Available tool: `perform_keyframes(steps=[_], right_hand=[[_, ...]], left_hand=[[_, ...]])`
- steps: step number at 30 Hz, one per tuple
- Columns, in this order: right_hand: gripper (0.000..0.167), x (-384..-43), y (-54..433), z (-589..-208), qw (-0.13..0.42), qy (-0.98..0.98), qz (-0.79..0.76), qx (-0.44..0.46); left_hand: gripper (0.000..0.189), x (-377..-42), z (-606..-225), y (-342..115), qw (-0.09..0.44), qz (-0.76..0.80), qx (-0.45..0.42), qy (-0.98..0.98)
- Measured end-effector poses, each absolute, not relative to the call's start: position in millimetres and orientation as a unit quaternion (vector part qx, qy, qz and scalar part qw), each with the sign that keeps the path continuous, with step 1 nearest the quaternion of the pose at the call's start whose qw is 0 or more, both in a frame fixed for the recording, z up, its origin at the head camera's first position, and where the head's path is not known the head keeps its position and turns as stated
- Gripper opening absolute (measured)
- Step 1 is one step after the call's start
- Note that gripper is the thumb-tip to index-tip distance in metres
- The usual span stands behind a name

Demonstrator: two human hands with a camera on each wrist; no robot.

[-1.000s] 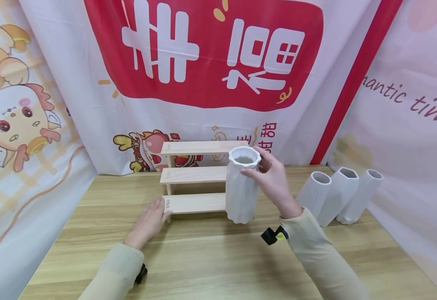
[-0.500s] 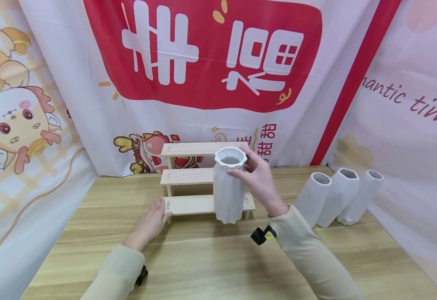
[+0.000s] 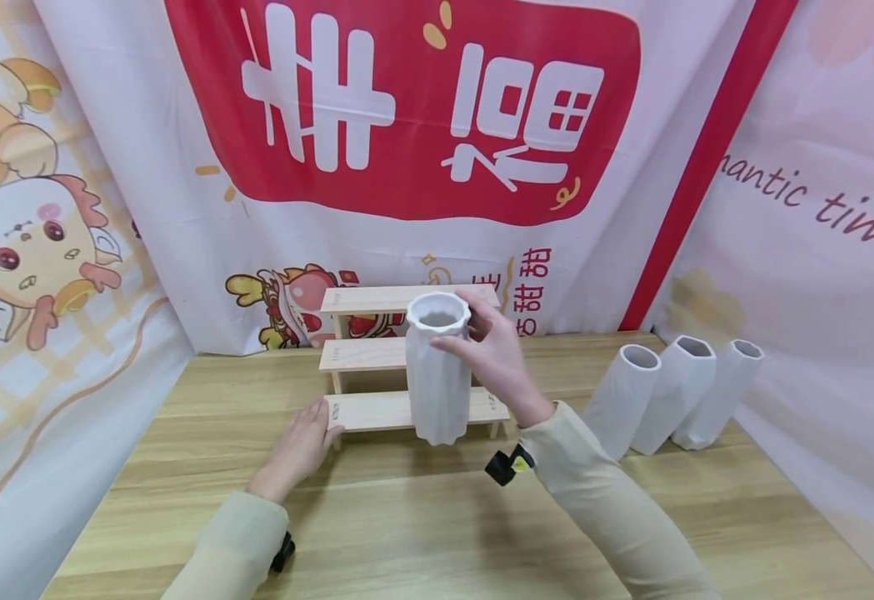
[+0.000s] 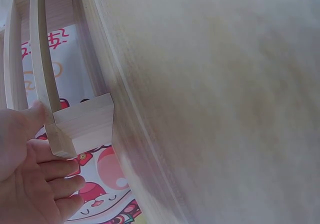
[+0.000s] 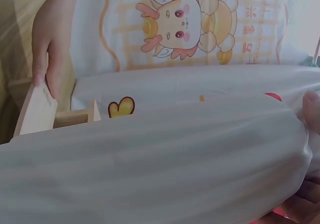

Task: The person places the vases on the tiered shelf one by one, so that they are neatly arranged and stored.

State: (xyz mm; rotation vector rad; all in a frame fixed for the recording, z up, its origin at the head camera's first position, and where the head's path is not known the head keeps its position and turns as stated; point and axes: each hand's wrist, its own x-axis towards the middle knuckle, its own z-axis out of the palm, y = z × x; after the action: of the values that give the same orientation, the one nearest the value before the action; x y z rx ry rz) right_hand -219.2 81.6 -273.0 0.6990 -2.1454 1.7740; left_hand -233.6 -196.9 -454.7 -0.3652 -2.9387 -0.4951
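My right hand (image 3: 496, 354) grips a white ribbed vase (image 3: 440, 383) near its scalloped neck, thumb in front and fingers behind. Upright, the vase overlaps the lower steps of a three-tier wooden display stand (image 3: 369, 410); whether its base touches the stand cannot be told. The same vase (image 5: 165, 174) fills the lower part of the right wrist view. At the left end of the lowest shelf, my left hand (image 3: 303, 437) holds the board. In the left wrist view, that hand's thumb lies against the board's edge, with the fingers (image 4: 60, 184) around its end.
Several further objects stand right: a round-mouthed white vase (image 3: 624, 400), an angular white vase (image 3: 676, 396) and a narrow white vase (image 3: 720, 396). A printed cloth (image 3: 422, 242) hangs behind the wooden table (image 3: 407, 525); more cloth hangs at both sides.
My right hand has carried the white ribbed vase leftward from the stand's right end toward its middle. The left hand has stayed at the lowest shelf's left end.
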Motion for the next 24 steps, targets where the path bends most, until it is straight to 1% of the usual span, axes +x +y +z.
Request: perform_keyframes(steps=[7, 14, 20, 24], right_hand=[[0.061, -225, 72, -275, 0.139, -0.729, 0.619, 0.256], [0.064, -249, 66, -296, 0.138, -0.721, 0.633, 0.247], [0.061, -253, 56, -299, 0.147, -0.73, 0.622, 0.243], [0.064, -253, 49, -300, 0.143, -0.733, 0.62, 0.241]], left_hand=[[0.06, -234, -455, -197, 0.063, -0.162, -0.118, -0.978], [0.06, -235, -456, -197, 0.053, -0.158, -0.115, -0.979], [0.06, -234, -454, -196, 0.051, -0.164, -0.114, -0.979], [0.06, -234, -454, -197, 0.045, -0.168, -0.113, -0.978]])
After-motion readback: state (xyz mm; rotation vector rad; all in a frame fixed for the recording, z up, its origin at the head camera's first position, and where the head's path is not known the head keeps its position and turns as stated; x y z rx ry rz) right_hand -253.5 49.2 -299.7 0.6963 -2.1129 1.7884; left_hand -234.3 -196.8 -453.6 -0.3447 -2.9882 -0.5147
